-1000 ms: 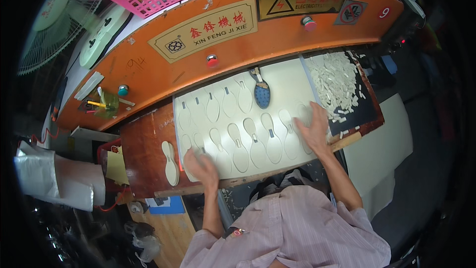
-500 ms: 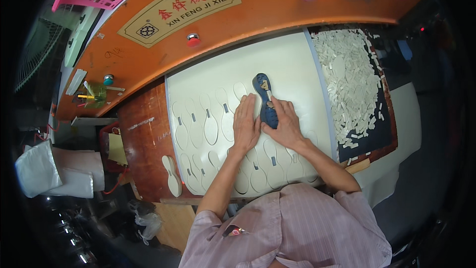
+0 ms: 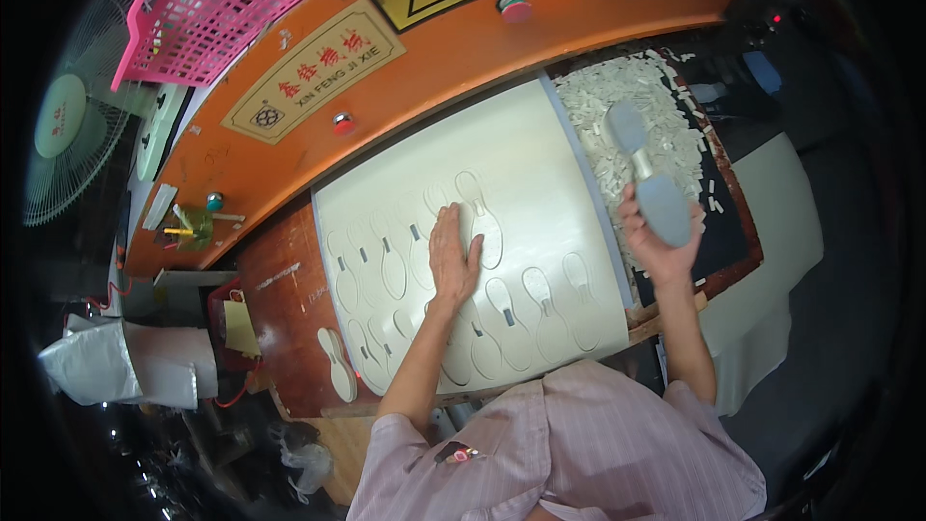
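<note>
My right hand is raised at the right, its fingers curled round the near end of a sole-shaped cutting die. Two grey pads and a pale, narrow middle show on the die's upturned face. Flat on a cream sheet rests my left hand, empty, with fingers stretched out and the thumb apart. Beside its thumb is a sole outline cut into the sheet. Several more sole outlines run in two rows, some with a small grey patch at the waist. My left hand covers part of the far row.
Small white offcuts lie heaped on a dark board at the right. Loose cut soles lie on the brown table at the left. An orange machine beam with buttons spans the back, below a pink basket. A fan stands far left.
My right hand has lifted the die off the sheet, carried it right over the offcuts and turned it from its dark blue face to its grey one. My left hand stays on the sheet.
</note>
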The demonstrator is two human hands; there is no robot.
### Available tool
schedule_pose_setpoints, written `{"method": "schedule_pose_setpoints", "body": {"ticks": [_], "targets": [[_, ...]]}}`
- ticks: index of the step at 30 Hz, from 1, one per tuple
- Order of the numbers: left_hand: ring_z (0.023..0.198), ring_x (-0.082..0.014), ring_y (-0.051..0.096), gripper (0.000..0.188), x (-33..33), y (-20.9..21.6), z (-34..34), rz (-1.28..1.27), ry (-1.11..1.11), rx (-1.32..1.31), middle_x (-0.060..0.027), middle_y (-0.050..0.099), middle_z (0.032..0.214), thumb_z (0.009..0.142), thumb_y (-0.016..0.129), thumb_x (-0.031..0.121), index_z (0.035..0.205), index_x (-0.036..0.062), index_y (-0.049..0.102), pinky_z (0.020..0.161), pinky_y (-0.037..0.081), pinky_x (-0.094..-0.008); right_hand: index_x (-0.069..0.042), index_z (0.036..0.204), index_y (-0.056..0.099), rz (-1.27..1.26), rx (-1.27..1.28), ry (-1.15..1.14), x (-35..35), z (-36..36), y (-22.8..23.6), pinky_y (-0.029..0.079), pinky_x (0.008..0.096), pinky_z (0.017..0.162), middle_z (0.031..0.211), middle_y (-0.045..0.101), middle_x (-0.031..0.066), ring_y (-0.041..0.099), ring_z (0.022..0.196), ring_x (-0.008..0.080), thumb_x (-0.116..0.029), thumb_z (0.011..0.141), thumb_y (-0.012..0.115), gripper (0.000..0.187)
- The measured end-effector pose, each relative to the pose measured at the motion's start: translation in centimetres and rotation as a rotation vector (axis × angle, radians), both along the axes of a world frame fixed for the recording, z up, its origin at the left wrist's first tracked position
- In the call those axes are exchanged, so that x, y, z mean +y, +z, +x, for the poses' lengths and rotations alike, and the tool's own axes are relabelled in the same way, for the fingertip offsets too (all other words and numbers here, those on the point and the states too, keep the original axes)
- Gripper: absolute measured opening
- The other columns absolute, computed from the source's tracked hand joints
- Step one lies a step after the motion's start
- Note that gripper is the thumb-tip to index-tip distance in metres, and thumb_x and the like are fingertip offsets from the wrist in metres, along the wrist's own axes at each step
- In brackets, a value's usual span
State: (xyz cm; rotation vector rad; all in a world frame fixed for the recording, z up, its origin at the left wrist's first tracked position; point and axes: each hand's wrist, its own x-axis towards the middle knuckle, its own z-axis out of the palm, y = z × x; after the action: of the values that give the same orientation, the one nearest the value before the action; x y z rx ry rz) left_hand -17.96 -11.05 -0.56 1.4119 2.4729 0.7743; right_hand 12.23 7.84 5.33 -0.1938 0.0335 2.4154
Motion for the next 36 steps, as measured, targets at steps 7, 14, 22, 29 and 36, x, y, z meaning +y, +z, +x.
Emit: {"method": "schedule_pose_setpoints", "body": {"ticks": [7, 14, 22, 29, 36], "targets": [[0.153, -0.0422, 0.036, 0.070, 1.0, 0.3, 1.1, -0.005, -0.032, -0.007, -0.0286, 0.042, 0.161, 0.101, 0.065, 0.024, 0.159, -0.0028, 0.037, 0.127, 0.025, -0.0494, 0.002, 0.136, 0.062, -0.066, -0.695, -0.241, 0.8, 4.7, -0.6, 0.054, 0.0381, 0.091, 0.131, 0.064, 0.0222, 0.065, 0.114, 0.0294, -0.039, 0.097, 0.067, 0.057], [0.151, -0.0437, 0.037, 0.070, 1.4, -0.1, 0.9, -0.005, 0.001, -0.009, -0.0300, 0.043, 0.159, 0.100, 0.065, 0.024, 0.158, -0.0044, 0.038, 0.128, 0.025, -0.0495, -0.003, 0.138, 0.061, 0.088, -0.090, -0.110, 1.6, 5.7, 1.9, 0.055, 0.0405, 0.090, 0.131, 0.061, 0.0240, 0.064, 0.109, 0.0332, -0.044, 0.100, 0.057, 0.056], [0.149, -0.0446, 0.040, 0.068, 1.3, 0.9, 0.9, 0.023, 0.002, 0.020, -0.0298, 0.045, 0.158, 0.099, 0.067, 0.022, 0.156, -0.0042, 0.040, 0.126, 0.028, -0.0498, 0.008, 0.136, 0.060, 0.208, -1.027, -0.052, -0.8, 2.6, -0.8, 0.052, 0.0369, 0.102, 0.124, 0.070, 0.0161, 0.066, 0.114, 0.0260, -0.022, 0.097, 0.072, 0.051], [0.151, -0.0424, 0.039, 0.071, 0.8, -1.0, -0.4, 0.093, -0.042, -0.054, -0.0286, 0.045, 0.158, 0.098, 0.069, 0.022, 0.158, -0.0010, 0.039, 0.126, 0.028, -0.0504, 0.013, 0.141, 0.052, 1.258, -1.435, -0.195, -5.5, -8.8, -0.1, 0.050, 0.0405, 0.101, 0.122, 0.066, 0.0200, 0.063, 0.114, 0.0288, -0.019, 0.082, 0.085, 0.075], [0.150, -0.0423, 0.040, 0.071, -1.7, -1.5, -2.8, 0.135, -0.047, -0.059, -0.0273, 0.047, 0.157, 0.097, 0.071, 0.020, 0.157, -0.0029, 0.040, 0.125, 0.029, -0.0507, 0.011, 0.144, 0.045, 1.718, -1.692, -0.273, -10.4, -17.8, -7.0, 0.050, 0.0489, 0.097, 0.129, 0.060, 0.0242, 0.054, 0.118, 0.0398, -0.021, 0.076, 0.085, 0.085]]}}
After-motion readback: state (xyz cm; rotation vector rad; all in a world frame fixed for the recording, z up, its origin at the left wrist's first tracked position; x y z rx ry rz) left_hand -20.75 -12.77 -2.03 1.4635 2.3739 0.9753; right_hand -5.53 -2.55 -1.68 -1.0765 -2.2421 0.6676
